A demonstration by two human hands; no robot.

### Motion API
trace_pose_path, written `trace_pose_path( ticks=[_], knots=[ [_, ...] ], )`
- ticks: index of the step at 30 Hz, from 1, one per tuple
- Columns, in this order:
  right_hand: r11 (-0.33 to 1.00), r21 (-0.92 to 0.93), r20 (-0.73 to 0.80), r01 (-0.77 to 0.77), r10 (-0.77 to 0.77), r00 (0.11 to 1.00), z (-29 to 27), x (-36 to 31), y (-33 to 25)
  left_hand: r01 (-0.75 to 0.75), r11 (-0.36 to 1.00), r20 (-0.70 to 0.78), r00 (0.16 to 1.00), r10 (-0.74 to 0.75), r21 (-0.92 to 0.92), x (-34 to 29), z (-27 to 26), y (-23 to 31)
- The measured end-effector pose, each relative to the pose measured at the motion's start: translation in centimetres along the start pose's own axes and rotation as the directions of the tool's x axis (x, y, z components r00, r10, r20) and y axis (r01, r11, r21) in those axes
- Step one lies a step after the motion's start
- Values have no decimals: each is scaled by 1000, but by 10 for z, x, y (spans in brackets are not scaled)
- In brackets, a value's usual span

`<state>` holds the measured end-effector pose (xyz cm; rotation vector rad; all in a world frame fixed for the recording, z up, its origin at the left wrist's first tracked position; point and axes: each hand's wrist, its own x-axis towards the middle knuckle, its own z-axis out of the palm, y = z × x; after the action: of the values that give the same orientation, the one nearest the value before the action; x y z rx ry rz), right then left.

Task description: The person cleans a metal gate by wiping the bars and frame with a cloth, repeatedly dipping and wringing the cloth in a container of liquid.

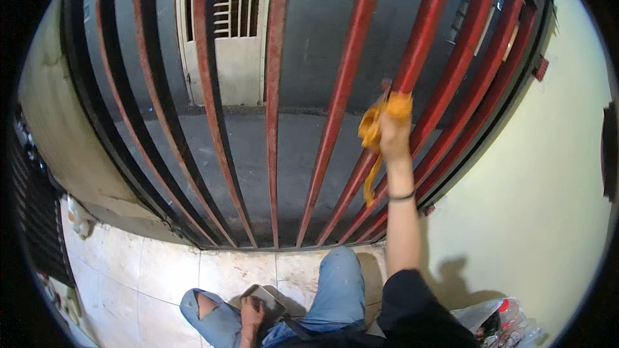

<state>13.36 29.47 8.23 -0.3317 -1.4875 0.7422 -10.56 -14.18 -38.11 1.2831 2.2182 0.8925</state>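
Note:
With my arm stretched forward, my right hand (394, 135) is closed on a yellow cloth (370, 125). It presses the cloth around a red bar (412, 67) of the metal gate, and a loose strip hangs below the fist. Low in the view, my left hand (251, 314) grips the near left edge of a rectangular object (265, 299) with a pale rim, between my knees. Whether that object is a shallow container or something else I cannot tell. The left fingertips are partly hidden by its edge and shadow.
Red and dark bars of the gate (274, 154) span the front. Behind them are a grey wall and a pale door (238, 71). A pale wall (516, 206) runs along the right, with a plastic bag of items (506, 322) at its foot. Light floor tiles (155, 270) lie below.

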Motion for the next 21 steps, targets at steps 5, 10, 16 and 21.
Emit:
trace_pose_path(
  ticks=[5, 10, 16, 21],
  knots=[
    [971, -212, -44, -112, 105, 993, -18, -56, 21, 26, 997, -15, 1000, -27, -74, 4, 6, 11],
    [977, 180, 117, -116, 96, 988, -16, 88, -60, 22, 999, -14, 1000, -23, -29, 2, 3, -1],
    [998, 41, -64, -52, 54, 996, -27, 22, 26, 21, 997, -41, 999, -24, -72, 1, -13, 17],
    [987, -85, -17, -137, 136, 991, -76, -121, 114, -137, 971, -60, 990, 128, -197, 66, -81, 103]
  ],
)
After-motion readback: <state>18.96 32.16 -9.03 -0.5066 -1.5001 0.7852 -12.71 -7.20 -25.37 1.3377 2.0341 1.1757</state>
